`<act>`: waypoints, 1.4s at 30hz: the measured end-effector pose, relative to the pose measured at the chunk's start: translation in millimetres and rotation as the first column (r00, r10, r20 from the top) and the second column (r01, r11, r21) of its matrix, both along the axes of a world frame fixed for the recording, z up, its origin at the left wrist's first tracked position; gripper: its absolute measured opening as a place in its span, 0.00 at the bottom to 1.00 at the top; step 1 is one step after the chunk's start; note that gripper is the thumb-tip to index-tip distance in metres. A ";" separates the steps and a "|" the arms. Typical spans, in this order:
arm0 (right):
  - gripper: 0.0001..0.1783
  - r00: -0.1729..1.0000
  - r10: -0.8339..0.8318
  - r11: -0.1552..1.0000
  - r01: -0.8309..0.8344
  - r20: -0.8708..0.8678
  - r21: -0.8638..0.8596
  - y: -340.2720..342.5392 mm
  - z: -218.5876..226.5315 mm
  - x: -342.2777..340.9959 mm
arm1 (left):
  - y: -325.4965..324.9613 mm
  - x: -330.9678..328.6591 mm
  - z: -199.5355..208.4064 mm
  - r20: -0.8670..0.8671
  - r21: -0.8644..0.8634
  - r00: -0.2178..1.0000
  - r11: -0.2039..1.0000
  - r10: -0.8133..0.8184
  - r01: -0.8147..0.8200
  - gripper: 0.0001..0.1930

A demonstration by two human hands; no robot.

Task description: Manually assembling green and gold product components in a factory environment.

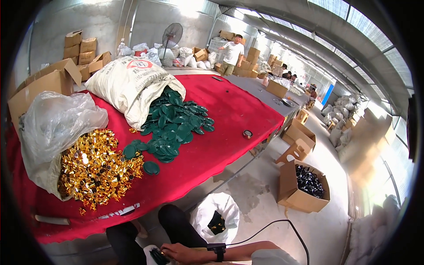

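At the lower edge my right hand [179,252] has its fingers pinched on a small gold piece [163,253]. Right beside those fingertips are dark green discs [157,257], set against a white patch [149,251]. Whether that patch is a glove on my left hand or cloth, I cannot tell; no left fingers show clearly. Up on the red-covered table lies a heap of shiny gold pieces [101,170]. Next to it, flat round green discs [176,126] spill from a white woven sack [132,81].
By my knee stands a white sack [205,207] with green and gold pieces inside. A carton of dark parts [304,183] and a stool [295,150] are on the floor to the right. A tape roll [247,134] lies near the edge of the red cloth [229,106]. Someone [232,55] stands beyond.
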State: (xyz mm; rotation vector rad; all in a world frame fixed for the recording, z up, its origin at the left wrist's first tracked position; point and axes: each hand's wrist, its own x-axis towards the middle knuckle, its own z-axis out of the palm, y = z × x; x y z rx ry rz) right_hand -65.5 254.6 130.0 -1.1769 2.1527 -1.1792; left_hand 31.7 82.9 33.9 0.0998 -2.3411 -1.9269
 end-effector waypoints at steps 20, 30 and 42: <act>0.17 0.894 -0.237 0.959 0.277 0.380 -0.054 8.8 -1.7 -10.8 | -1.3 -47.8 91.5 0.026 0.089 0.993 0.989 -0.117 0.114 0.31; 0.15 0.942 -0.218 0.949 0.266 0.255 -0.170 10.3 -7.1 -30.1 | 12.8 -62.2 148.4 -0.046 -0.008 0.994 0.995 -0.104 0.103 0.29; 0.13 0.911 -0.262 0.926 0.331 0.318 -0.184 16.0 -8.5 -30.8 | 18.3 -74.3 130.0 -0.106 -0.064 0.984 0.988 -0.146 0.139 0.27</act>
